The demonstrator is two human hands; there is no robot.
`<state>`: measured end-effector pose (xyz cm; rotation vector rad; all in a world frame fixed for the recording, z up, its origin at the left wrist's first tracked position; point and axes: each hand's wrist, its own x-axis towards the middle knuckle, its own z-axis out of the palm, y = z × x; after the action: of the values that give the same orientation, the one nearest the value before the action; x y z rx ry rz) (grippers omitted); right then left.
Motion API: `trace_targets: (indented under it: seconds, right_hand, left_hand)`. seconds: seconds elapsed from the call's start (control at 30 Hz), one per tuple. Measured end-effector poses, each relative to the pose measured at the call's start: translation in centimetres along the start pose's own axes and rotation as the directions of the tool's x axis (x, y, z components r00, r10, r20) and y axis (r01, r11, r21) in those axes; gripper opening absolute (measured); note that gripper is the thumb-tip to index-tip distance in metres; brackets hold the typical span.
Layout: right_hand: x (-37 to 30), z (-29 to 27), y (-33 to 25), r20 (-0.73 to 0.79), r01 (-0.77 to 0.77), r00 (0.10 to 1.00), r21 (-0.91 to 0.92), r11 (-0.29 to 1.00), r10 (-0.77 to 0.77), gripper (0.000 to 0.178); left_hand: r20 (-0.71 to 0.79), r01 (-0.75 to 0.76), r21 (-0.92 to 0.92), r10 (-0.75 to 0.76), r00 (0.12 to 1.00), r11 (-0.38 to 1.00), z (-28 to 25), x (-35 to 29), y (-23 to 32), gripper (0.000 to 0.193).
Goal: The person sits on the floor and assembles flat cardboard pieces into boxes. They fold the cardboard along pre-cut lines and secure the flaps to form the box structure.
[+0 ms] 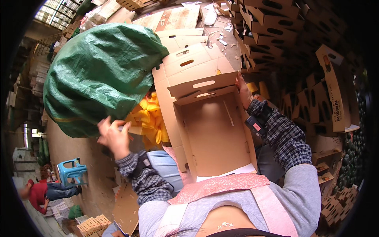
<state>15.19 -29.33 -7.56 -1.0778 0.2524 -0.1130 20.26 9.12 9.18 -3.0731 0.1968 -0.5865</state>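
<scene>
An open brown cardboard box (221, 134) lies across my lap, its flap with oval handle slots folded up at the far end. My right hand (244, 91) grips the far right corner of this box, fingers partly hidden by the cardboard. To the left, my left hand (114, 136) is slightly blurred, with its fingers apart, by the lower edge of a large green woven sack (98, 75). Yellow foam netting (149, 118) spills out between the sack and the box. A pale strip shows beside the left fingertips; I cannot make out what it is.
Flattened cardboard (181, 59) lies beyond the box, before a wooden board (173, 19). Stacked cartons (272, 27) rise at the far right, with a tall carton (333, 91) standing nearer. A blue plastic stool (72, 172) and a person in red (37, 195) are at the left.
</scene>
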Motion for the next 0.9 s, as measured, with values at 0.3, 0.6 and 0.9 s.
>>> trace_targets:
  seconds: [0.3,0.6,0.9]
  right_hand:
    - [-0.9,0.4,0.0,0.009,-0.16,0.987,0.21,0.965,0.162,0.074]
    - [-1.1,-2.5,-0.9,0.411,-0.054,0.898,-0.249,0.967,0.156,0.019]
    - [-1.1,0.8,-4.5,0.52,0.536,0.832,-0.843,-0.038,0.191,0.068]
  left_hand:
    - [0.409,0.419,-0.874,0.094,0.908,-0.246,13.5,-1.1,8.6,0.068]
    - [0.487,0.529,-0.821,0.745,0.456,0.213,12.5,0.1,8.7,0.035]
    - [0.496,-0.598,-0.617,0.843,0.21,0.512,10.9,3.5,12.4,0.07]
